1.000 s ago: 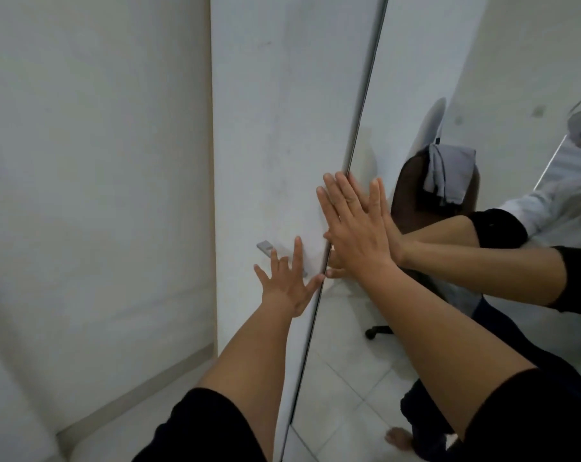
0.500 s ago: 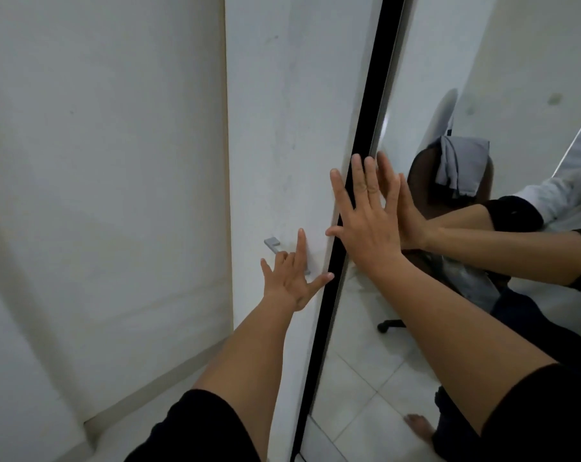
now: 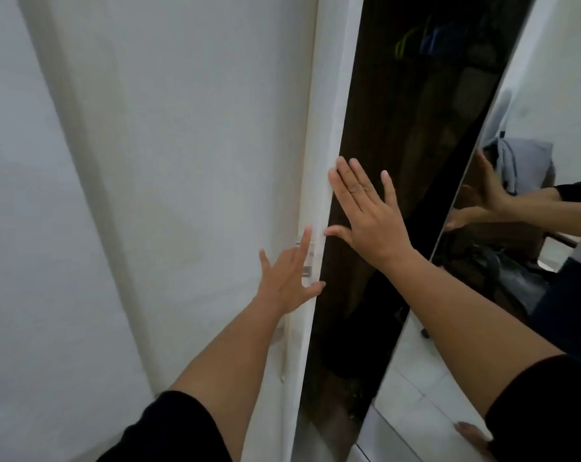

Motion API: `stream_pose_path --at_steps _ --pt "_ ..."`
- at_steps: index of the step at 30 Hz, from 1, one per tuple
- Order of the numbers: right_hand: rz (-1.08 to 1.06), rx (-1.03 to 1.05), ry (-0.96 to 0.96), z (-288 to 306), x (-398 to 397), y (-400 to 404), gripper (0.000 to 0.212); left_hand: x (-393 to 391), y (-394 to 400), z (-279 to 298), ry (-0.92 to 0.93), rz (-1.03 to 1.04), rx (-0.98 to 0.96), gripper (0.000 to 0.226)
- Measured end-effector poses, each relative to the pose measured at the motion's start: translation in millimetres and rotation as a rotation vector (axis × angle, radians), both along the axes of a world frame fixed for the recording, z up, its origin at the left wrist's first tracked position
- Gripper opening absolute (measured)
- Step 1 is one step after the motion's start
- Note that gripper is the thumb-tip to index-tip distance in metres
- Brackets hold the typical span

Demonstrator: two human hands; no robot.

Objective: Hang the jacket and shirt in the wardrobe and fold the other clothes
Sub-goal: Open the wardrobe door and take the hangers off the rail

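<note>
Two hands, two door panels, one gap. Left hand (image 3: 289, 278), fingers spread and grasping nothing, lies flat on the white door (image 3: 319, 161) at its handle (image 3: 307, 258), beside the wardrobe opening (image 3: 399, 161). Right hand (image 3: 369, 215), also released, spans that opening's left edge. Mirrored door (image 3: 515, 111) bounds the right. Hangers (image 3: 404, 45) show dimly inside, above; jacket and shirt cannot be identified.

- Soft, even, rather dim light is spread over the white wall (image 3: 82, 195); no source is seen.
- The wardrobe opening (image 3: 399, 161) is left nearly black.
- Straight edges are bowed by the wide lens.
- Slight blur is seen throughout.
</note>
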State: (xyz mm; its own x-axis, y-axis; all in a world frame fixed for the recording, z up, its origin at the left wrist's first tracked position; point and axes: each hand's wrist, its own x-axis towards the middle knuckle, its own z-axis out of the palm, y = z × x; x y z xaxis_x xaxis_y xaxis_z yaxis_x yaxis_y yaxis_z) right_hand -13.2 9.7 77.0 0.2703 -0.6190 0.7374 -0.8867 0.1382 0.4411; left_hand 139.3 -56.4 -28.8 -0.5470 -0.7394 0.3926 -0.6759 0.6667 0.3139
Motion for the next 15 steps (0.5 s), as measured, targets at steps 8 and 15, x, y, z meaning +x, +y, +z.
stream_pose_path --at_steps 8,15 --pt "0.195 0.083 -0.038 -2 76 -72 0.075 97 -25 4 -0.011 0.053 -0.168 0.106" --pt "0.24 0.314 -0.1 -15 120 -158 0.072 161 -82 6 0.001 0.278 -0.155 0.105"
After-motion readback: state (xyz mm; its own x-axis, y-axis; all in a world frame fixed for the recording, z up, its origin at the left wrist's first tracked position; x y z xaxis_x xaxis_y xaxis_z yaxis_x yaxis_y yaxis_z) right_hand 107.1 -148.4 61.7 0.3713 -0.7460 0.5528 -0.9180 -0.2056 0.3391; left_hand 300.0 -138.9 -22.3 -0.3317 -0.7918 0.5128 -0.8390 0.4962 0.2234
